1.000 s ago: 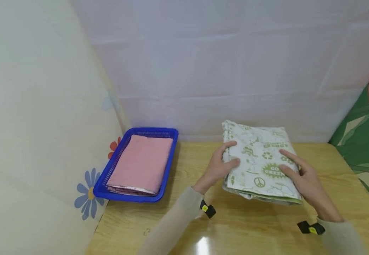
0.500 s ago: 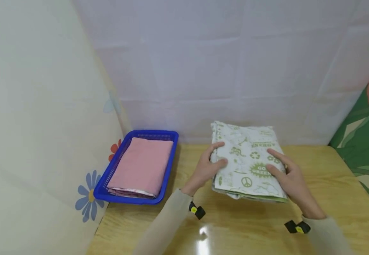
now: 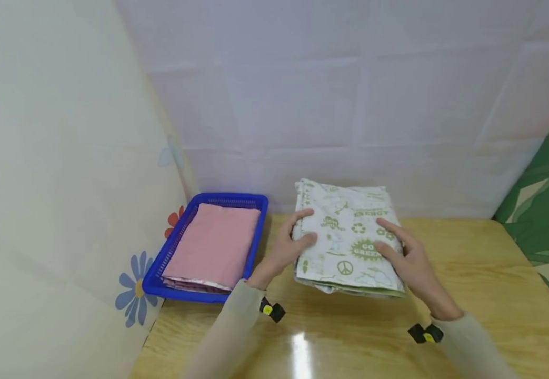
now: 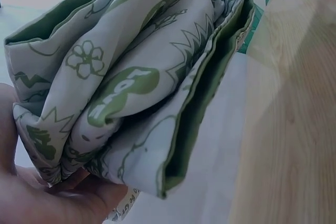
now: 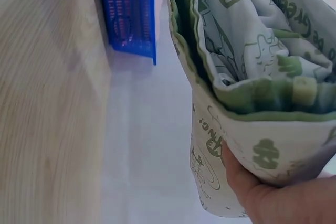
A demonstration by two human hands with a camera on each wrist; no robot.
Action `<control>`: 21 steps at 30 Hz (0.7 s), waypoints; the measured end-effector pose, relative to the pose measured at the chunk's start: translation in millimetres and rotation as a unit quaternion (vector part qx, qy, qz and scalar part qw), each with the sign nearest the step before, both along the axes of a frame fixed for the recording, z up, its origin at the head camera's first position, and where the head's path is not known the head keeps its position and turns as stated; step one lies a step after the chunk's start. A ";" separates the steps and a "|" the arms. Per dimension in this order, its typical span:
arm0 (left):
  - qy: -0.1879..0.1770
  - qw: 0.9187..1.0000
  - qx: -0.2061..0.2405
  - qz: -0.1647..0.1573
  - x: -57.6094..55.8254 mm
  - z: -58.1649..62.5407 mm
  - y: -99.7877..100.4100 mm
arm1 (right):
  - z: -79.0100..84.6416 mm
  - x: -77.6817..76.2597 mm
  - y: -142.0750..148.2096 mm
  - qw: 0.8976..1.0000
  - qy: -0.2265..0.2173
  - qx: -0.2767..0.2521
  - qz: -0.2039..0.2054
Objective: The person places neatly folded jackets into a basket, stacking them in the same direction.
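A folded white cloth (image 3: 336, 210) printed in green, with words like "GO GREEN", is held up over the wooden table. At its left edge my left hand (image 3: 285, 246) grips it, thumb and index finger on top and the other fingers hidden beneath. My right hand (image 3: 411, 263) grips the opposite edge in the same way. Seen in the left wrist view, the cloth (image 4: 121, 87) shows loose inner folds with green lining above the left hand (image 4: 58, 198). The right wrist view has the right hand (image 5: 283, 198) under the folded layers of the cloth (image 5: 236, 129).
To the left, a blue plastic basket (image 3: 193, 296) stands on the wooden table (image 3: 350, 342) with a folded pink cloth (image 3: 215, 239) lying in it. A white sheet (image 3: 274, 105) hangs behind the table, and a flower-printed curtain (image 3: 66, 184) borders the left side.
Both hands have carried the green-printed cloth leftward, closer to the blue basket. Their grip on it looks the same, and the pink cloth has stayed in the basket.
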State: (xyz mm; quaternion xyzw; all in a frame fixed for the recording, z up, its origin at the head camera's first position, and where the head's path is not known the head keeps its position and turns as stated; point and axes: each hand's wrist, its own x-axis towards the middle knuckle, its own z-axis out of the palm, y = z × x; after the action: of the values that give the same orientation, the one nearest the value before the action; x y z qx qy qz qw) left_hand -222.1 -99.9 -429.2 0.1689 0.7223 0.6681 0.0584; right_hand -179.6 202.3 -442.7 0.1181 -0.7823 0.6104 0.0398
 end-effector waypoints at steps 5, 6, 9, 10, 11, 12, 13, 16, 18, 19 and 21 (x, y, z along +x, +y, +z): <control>0.000 1.000 -0.003 0.013 5.2 5.4 -17.7 | 2.0 -6.0 -11.7 0.999 0.001 -0.022 0.032; -0.001 1.000 -0.003 0.017 6.1 6.4 -20.4 | 2.2 -7.3 -13.8 0.999 0.001 -0.027 0.038; -0.002 0.999 -0.001 0.033 7.0 8.2 -27.3 | 2.2 -11.6 -19.4 0.998 -0.001 -0.039 0.050; -0.003 0.999 0.000 0.038 7.3 9.0 -29.5 | 2.0 -12.9 -21.3 0.998 -0.003 -0.042 0.053; -0.002 0.999 0.000 0.043 7.5 9.5 -31.5 | 1.8 -14.3 -23.2 0.998 -0.004 -0.044 0.055; 0.000 0.999 -0.002 0.049 7.4 9.7 -33.6 | 1.5 -15.6 -25.2 0.997 -0.005 -0.045 0.057; 0.003 0.998 -0.004 0.055 7.5 10.4 -36.0 | 1.3 -17.2 -27.4 0.997 -0.005 -0.047 0.059; 0.013 0.998 -0.009 0.069 7.7 12.1 -43.0 | 1.0 -21.1 -34.7 0.997 -0.004 -0.052 0.066; 0.019 0.997 -0.018 0.078 7.6 12.3 -47.9 | 0.9 -23.6 -39.8 0.996 -0.001 -0.053 0.068; 0.020 0.996 -0.021 0.082 7.6 12.7 -50.4 | 1.0 -24.6 -42.5 0.996 0.001 -0.054 0.068; 0.022 0.995 -0.033 0.093 7.9 13.8 -55.5 | 1.5 -26.1 -48.2 0.996 0.001 -0.056 0.069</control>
State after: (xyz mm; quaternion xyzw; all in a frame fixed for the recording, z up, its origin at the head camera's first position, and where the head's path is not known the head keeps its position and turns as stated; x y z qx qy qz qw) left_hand -214.2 -155.4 -415.4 0.1140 0.7573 0.6429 -0.0142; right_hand -205.7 154.1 -441.2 0.1705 -0.7368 0.6543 0.0050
